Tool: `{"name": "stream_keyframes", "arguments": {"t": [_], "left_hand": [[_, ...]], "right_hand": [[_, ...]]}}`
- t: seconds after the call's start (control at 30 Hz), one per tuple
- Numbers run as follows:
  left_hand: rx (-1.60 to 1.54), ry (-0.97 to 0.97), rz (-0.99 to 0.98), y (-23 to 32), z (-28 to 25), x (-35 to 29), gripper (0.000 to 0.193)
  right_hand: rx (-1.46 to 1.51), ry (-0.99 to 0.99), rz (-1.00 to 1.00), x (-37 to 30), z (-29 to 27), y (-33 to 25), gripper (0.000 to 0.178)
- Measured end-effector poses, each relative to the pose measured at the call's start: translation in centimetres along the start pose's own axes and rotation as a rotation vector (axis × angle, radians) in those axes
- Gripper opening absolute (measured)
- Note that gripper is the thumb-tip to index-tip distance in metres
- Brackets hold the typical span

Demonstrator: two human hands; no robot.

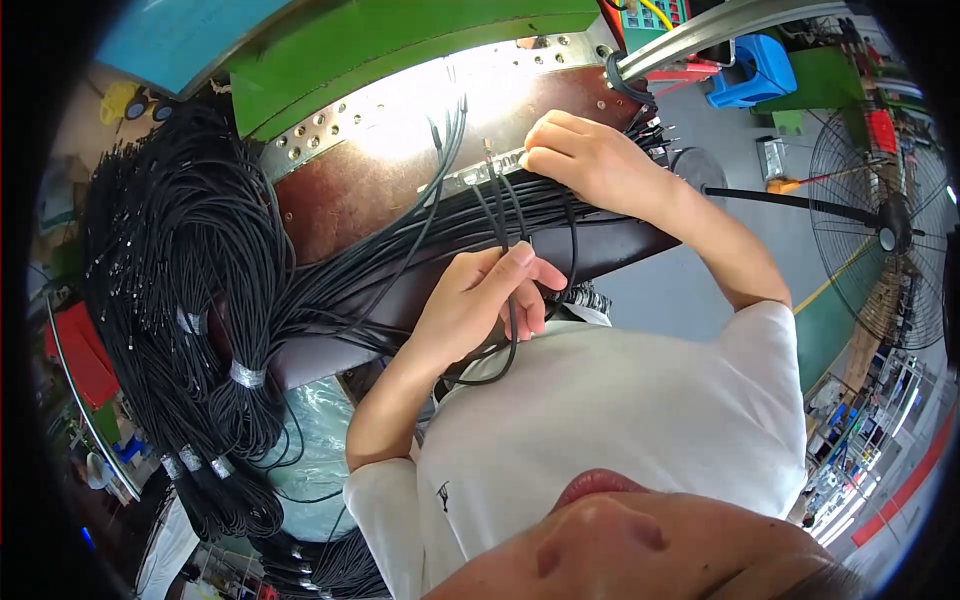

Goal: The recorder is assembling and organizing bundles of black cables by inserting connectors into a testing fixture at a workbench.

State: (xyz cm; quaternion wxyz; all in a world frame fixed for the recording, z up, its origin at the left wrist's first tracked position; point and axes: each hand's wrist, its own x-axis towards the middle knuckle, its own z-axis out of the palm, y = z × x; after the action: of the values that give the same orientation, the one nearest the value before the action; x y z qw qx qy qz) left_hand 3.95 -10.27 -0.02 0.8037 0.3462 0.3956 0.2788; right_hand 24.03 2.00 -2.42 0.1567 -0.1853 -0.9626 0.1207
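My left hand (500, 285) is closed around black cables (503, 212), thumb on top. They run up from it to a pale metal strip (458, 183) on the worktable, and one loops back below the hand. At the strip's right end my right hand (580, 157) has its thumb and fingers pinched together; whatever is between them is hidden. A small brass-coloured tip (488, 146) stands up at the strip between the hands. Under both hands a thick bundle of black cables (400, 238) crosses the table.
Large tied hanks of black cable (215, 235) hang at the left. A green machine beam (400, 60) spans the far side above a brightly lit metal plate with holes (335, 130). At the right stand a fan (880, 225) and a blue stool (755, 70).
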Motion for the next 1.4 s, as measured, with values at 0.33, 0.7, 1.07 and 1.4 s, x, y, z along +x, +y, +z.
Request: {"name": "stream_keyframes", "arguments": {"t": [0.33, 0.7, 1.07, 1.4], "left_hand": [[-0.066, -0.014, -0.027, 0.8, 0.3, 0.8, 0.052], [0.429, -0.199, -0.102, 4.8, 1.5, 1.1, 0.039], [0.198, 0.47, 0.194, 5.2, -9.5, 1.1, 0.037], [-0.119, 0.196, 0.548, 6.4, -13.0, 13.3, 0.037]], "right_hand": [[-0.018, 0.08, 0.002, -0.9, 0.1, 0.9, 0.021], [0.134, 0.348, 0.263, -2.5, 0.2, -0.2, 0.024], [0.252, 0.384, 0.386, -3.1, 2.6, 0.2, 0.02], [0.004, 0.169, 0.346, -1.5, 0.9, -1.0, 0.021]]}}
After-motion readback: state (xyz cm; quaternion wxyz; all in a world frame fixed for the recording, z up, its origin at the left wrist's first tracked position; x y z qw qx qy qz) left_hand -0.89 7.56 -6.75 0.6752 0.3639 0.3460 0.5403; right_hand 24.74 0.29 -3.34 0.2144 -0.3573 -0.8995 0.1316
